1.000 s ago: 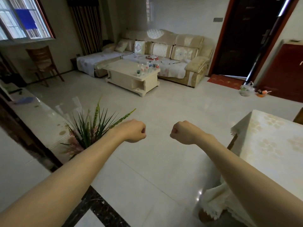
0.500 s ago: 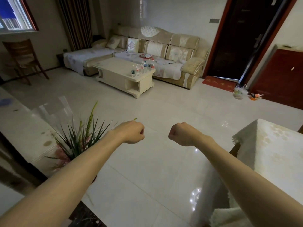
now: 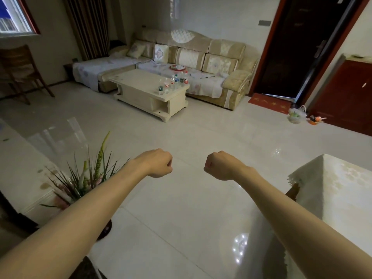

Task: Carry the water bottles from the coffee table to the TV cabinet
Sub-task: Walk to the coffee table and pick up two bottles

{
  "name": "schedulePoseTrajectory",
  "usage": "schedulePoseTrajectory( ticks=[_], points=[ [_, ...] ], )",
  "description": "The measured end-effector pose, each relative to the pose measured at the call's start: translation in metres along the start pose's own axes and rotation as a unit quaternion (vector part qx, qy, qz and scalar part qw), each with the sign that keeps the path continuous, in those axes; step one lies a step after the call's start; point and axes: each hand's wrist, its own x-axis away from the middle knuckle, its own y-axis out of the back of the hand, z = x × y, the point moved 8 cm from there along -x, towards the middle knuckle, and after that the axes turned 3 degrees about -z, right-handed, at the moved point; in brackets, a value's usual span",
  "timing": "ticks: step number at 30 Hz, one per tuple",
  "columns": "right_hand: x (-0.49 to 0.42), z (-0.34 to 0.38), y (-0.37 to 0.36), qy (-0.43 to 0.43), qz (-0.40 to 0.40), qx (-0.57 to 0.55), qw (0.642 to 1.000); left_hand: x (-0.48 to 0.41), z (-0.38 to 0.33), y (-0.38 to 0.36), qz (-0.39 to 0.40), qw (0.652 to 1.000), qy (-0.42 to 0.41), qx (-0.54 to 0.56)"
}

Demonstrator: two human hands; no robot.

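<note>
A beige L-shaped fabric sofa (image 3: 219, 57) stands just behind the cream rectangular low table (image 3: 141, 87), wrapping round its far and left sides. A cream lace-edged cloth (image 3: 332, 188) drapes another surface well in front of the table, to the right. A spiky green potted plant (image 3: 84, 178) stands well in front of the table, to the left. Both bare forearms reach towards the table, far short of it. The hands are fists holding nothing, left hand (image 3: 158, 166) beside right hand (image 3: 219, 166). The small clear plastic water bottles (image 3: 173, 82) stand upright, clustered on the table's right end.
</note>
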Motion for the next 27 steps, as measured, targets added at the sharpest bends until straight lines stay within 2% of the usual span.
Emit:
schedulePoseTrajectory(
  ticks=[15, 27],
  points=[
    [-0.103, -0.125, 0.039, 0.033, 0.004, -0.035, 0.999, -0.137, -0.064, 0.049, -0.006, 1.000, 0.008, -0.013],
    [-0.201, -0.140, 0.047, 0.036, 0.014, -0.043, 0.998, -0.233, -0.036, 0.057, 0.004, 1.000, 0.010, -0.018]
  ],
)
